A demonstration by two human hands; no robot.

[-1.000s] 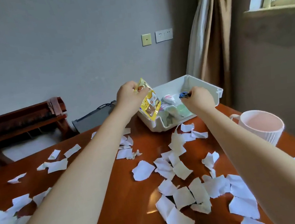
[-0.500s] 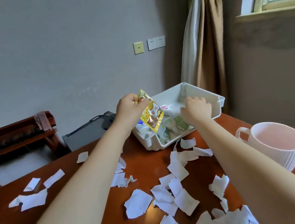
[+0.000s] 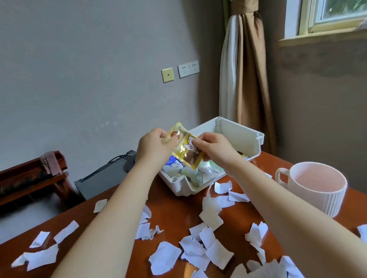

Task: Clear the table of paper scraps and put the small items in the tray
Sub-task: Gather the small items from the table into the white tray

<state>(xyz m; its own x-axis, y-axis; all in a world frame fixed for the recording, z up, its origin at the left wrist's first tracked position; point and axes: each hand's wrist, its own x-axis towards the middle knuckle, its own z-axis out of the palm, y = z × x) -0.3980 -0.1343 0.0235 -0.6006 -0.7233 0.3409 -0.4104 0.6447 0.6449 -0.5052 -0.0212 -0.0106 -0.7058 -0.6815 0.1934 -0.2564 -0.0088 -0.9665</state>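
A white plastic tray stands at the far edge of the brown table, with several small packets and items inside. Above its near end I hold a yellow snack packet with both hands. My left hand pinches its top left corner. My right hand pinches its right edge. Several white paper scraps lie scattered over the table, thickest in the middle and front right.
A pale pink ribbed mug stands on the right side of the table. Beyond the far edge are a dark wooden bench at left, a grey box with a cable, and a brown curtain in the corner.
My right hand has come out of the tray and taken hold of the yellow packet's right edge. My left hand has kept its grip. The view has tilted upward.
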